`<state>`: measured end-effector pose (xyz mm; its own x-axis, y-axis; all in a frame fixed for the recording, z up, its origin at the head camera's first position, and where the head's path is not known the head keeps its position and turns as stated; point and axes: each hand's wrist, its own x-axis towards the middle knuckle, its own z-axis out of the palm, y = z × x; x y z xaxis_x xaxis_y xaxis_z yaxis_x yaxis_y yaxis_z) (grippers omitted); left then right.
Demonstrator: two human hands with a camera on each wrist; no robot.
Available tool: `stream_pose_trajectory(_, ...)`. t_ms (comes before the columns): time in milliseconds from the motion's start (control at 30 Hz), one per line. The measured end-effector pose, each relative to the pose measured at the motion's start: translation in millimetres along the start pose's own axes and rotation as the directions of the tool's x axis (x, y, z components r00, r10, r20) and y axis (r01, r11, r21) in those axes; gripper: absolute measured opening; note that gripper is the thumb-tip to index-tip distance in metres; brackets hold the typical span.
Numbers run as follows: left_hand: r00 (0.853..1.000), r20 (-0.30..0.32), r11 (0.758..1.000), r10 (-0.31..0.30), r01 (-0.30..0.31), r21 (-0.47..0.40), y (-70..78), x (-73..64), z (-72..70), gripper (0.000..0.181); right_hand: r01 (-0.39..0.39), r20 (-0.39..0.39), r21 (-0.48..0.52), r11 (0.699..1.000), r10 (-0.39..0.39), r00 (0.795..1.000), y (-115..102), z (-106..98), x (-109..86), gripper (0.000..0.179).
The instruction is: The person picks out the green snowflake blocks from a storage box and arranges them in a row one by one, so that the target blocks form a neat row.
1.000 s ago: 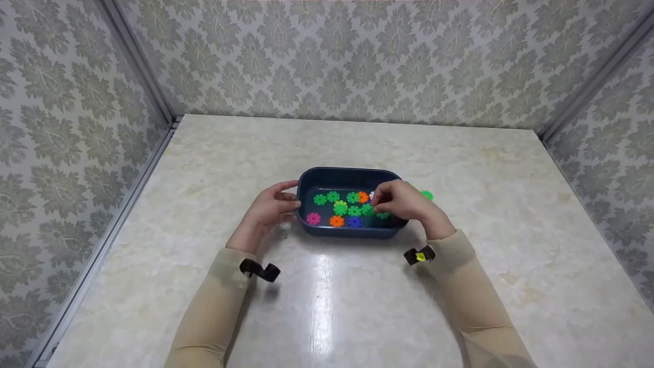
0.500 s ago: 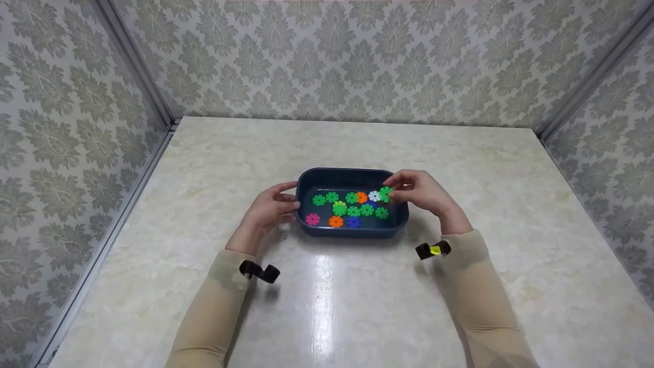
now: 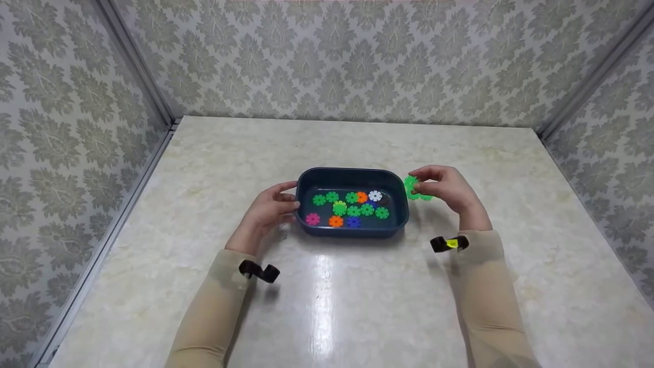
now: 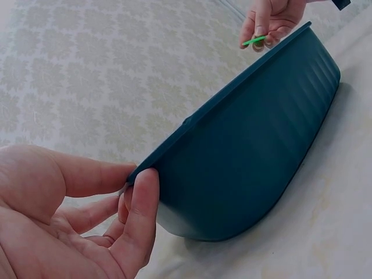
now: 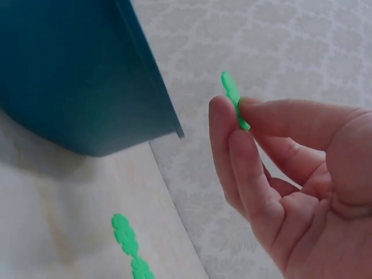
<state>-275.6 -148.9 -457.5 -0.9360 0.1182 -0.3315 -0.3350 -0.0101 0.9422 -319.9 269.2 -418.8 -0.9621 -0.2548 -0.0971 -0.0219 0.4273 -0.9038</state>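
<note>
Angled toward 1 o'clock, the left hand (image 3: 268,205) grips the blue tub (image 3: 352,232) at its 9 o'clock end, while the right hand (image 3: 449,190), bent at the wrist toward 10 o'clock, pinches a green disc (image 3: 410,187) above the worktop (image 3: 378,296), just outside the tub's 3 o'clock end.

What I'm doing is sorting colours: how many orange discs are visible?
2. The far orange disc lies between a green disc and a white disc; the near orange disc is left of a blue disc. Others could be hidden.
</note>
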Motion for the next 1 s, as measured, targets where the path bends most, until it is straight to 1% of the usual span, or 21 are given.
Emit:
stream_pose_trajectory(133, 1.0, -0.001, 1.0, 0.001, -0.001, 0.005, 0.6, -0.9, -0.4, 0.063, -0.011, -0.008, 0.065, 0.998, 0.011, 1.0, 5, -11, -3.6, 0.044)
stream_pose_trajectory(300, 1.0, 0.001, 1.0, 0.004, -0.004, -0.002, 0.5, -1.1, -0.1, 0.063, -0.038, -0.015, 0.105, 0.994, 0.04, 0.999, 11, -23, -5.1, 0.047)
stream_pose_trajectory(533, 1.0, 0.009, 1.0, 0.009, -0.009, -0.016, -0.1, -1.7, -0.7, 0.062, -0.069, -0.034, 0.171, 0.983, 0.076, 0.997, 21, -33, -4.9, 0.053)
stream_pose_trajectory(800, 1.0, -0.011, 1.0, -0.007, 0.007, -0.001, 0.1, 0.1, -0.6, 0.063, -0.099, -0.064, 0.174, 0.98, 0.111, 0.992, 29, -39, -7.8, 0.054)
stream_pose_trajectory(1000, 1.0, -0.017, 1.0, -0.017, 0.017, -0.005, 0.2, 0.1, -0.4, 0.062, -0.137, -0.079, 0.164, 0.977, 0.151, 0.985, 39, -43, -5.3, 0.055)
